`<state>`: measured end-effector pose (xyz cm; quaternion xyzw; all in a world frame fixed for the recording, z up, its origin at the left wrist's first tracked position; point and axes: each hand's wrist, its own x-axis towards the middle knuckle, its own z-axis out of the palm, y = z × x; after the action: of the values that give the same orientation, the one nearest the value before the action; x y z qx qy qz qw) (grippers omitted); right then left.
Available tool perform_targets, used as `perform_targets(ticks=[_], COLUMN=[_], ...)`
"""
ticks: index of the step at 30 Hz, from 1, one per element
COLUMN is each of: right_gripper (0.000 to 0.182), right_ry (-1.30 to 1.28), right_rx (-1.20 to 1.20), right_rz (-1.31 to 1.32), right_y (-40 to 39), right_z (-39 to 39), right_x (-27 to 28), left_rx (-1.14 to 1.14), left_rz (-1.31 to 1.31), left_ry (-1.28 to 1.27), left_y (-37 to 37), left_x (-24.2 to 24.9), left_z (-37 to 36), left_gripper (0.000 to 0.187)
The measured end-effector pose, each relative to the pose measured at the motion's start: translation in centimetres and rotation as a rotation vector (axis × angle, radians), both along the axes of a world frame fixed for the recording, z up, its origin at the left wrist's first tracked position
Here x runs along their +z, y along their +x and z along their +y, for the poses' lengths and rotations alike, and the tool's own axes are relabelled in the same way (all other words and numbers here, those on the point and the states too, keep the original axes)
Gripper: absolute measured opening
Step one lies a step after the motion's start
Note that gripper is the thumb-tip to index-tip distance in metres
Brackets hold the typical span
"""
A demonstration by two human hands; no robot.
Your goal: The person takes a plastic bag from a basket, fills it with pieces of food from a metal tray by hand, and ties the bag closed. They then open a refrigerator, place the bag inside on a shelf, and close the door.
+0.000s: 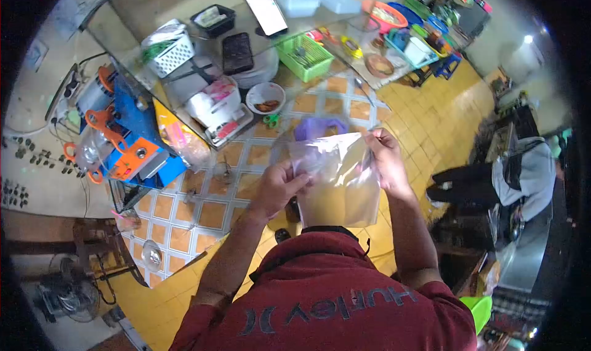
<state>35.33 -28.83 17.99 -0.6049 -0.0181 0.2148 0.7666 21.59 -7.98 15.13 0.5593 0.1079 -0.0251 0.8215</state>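
Note:
A clear plastic bag [338, 188] hangs in front of my chest, between my two hands. My left hand [284, 188] pinches its left edge between thumb and fingers. At the bag's upper right corner, my right hand [386, 157] grips the film with fingers closed. Light glints off the upper part of the bag. Just behind it, a purple item [317, 128] lies on the tiled-pattern table [246, 157]. Green scissors [271, 121] rest beyond my left hand, near a white bowl [266, 98] with brown food in it.
An orange and blue machine [138, 154] stands at the left beside a yellow packet [178, 135]. Toward the back are a green basket [306, 56], a white basket [172, 52] and a lit phone [266, 12]. A fan [68, 289] stands lower left; grey and black clothing [523, 178] is at the right.

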Motion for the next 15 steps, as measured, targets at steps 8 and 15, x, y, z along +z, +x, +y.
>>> perform_targets(ticks=[8, 15], right_gripper=[0.021, 0.025], right_ry=[-0.907, -0.485], right_rx=[-0.344, 0.151], right_rz=[-0.883, -0.429], right_y=[0.6, 3.9], right_z=[-12.6, -22.8], right_x=[-4.0, -3.1], left_rx=[-0.123, -0.269], left_rz=[-0.083, -0.270], left_ry=[0.531, 0.568], left_y=[5.6, 17.8], left_x=[-5.7, -6.1], left_z=[-9.1, -25.6], left_gripper=[0.018, 0.034])
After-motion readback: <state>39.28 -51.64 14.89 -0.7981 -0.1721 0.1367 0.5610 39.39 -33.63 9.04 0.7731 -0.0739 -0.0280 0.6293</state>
